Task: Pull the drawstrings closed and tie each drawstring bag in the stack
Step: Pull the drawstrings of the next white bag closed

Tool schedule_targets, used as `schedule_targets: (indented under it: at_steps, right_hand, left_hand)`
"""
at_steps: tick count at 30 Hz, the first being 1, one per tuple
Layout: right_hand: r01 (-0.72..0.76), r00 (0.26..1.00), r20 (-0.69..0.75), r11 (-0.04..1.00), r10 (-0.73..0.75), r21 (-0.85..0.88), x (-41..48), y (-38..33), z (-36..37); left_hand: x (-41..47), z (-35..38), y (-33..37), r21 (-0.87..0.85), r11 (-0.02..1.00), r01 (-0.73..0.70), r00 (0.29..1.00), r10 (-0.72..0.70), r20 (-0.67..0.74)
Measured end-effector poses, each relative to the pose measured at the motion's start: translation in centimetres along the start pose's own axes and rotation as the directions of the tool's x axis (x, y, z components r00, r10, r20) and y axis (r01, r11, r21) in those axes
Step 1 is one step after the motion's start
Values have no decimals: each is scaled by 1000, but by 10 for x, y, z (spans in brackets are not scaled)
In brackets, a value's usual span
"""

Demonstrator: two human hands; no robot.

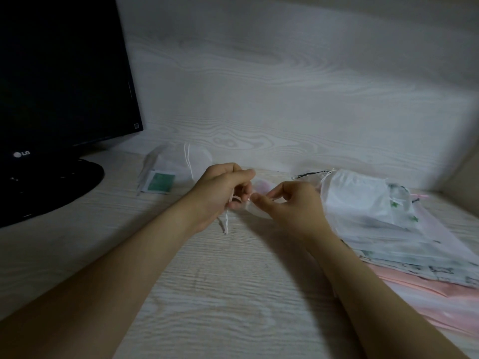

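- The left hand (223,187) is clenched around the pale pink cord drawstrings (226,224); their loose ends hang below the fist, just above the light wood-grain desk (220,281).
- The right hand (293,203) pinches the gathered mouth of the small sheer pink drawstring bag (260,186), which sits between both hands at mid-desk.
- A stack of flat white and pink fabric bags (375,216) lies to the right.
- A white translucent pouch (171,161) lies far left, near the black monitor (59,86).

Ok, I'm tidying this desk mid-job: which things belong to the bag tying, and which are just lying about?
Job: pink bag, its drawstring, left hand, right hand, stack of bags, white bag at the back.
Lying about: monitor, green packet.
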State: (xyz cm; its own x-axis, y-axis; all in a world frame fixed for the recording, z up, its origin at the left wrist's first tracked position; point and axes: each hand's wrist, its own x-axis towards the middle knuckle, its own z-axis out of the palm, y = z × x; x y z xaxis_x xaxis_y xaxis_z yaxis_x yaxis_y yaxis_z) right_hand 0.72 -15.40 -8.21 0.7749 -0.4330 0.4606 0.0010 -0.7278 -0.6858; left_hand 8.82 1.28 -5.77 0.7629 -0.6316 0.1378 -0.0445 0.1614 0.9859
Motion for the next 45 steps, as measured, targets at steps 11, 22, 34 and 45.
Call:
schedule_targets:
  at_steps: [11, 22, 34, 45]
  right_hand:
    - [106, 993, 38, 984, -112, 145, -1, -7, 0]
    - [205, 973, 75, 968, -218, 148, -3, -11, -6]
    - [-60, 994, 104, 922, 21, 382, -8, -28, -7]
    - [3, 1000, 16, 979, -6, 206, -8, -26, -3]
  left_hand:
    - [-2, -1, -4, 290, 950, 117, 992, -128, 19]
    - [-1, -4, -5, 401, 916, 20, 998, -39, 40]
    - [-3, -4, -2, 362, 931, -51, 995, 16, 100]
    - [-6, -8, -1, 494, 861, -124, 992, 92, 90]
